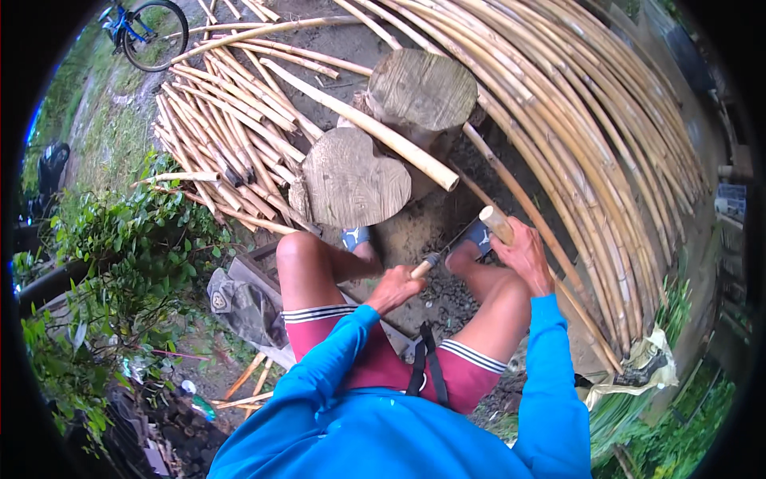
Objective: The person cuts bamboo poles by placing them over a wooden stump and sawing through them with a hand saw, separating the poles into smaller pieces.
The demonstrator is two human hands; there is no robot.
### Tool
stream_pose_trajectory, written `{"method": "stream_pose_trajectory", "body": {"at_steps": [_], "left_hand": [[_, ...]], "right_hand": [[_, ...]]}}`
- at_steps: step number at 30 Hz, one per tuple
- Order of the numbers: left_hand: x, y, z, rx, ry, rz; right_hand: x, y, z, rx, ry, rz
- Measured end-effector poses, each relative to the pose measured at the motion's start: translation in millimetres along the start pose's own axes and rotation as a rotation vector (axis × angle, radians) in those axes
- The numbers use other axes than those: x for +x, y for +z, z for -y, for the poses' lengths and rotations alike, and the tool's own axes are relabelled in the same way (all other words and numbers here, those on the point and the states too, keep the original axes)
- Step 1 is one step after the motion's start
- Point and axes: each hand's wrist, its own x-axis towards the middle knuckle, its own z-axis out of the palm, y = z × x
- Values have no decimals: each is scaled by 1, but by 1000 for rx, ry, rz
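My left hand (394,289) is closed around the wooden handle (423,269) of a thin-bladed tool, held low between my knees. Past its grey collar, a narrow dark blade slants up toward my right foot; its exact kind is unclear. In my right hand (523,254), above my right knee, is a short pale wooden rod (496,223), its round end pointing up and left. Just ahead stand two tree stumps, a near one (355,180) and a farther one (423,89). One bamboo pole (367,125) lies slanting over them, its cut end toward me.
A heap of bamboo pieces (227,132) lies at left. Long bamboo poles (590,160) fill the right side. A bicycle (152,36) stands far left. Leafy shrubs (144,263) and a camouflage cloth item (247,302) are beside my left leg. A pale sack (642,363) lies at right.
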Motion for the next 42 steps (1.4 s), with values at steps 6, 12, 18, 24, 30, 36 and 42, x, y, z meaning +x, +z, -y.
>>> {"method": "stream_pose_trajectory", "body": {"at_steps": [6, 12, 18, 24, 30, 36, 42], "left_hand": [[27, 40, -21, -758, 21, 364], [13, 61, 41, -1440, -51, 675], [4, 30, 11, -1476, 44, 935], [-13, 4, -33, -1441, 21, 959], [-22, 0, -66, -1355, 202, 1014], [-31, 7, -71, -1322, 194, 877], [-61, -30, -85, -1654, 118, 684]], "right_hand": [[-16, -40, 115, 199, -372, 187], [-17, 33, 230, 290, -574, -258], [-39, 22, 243, 279, -603, -94], [-123, -47, 17, 162, -211, -391], [-286, -41, -229, -223, 518, -110], [-253, -20, -263, -491, 464, -181], [-219, -70, -212, -512, 518, 130]]}}
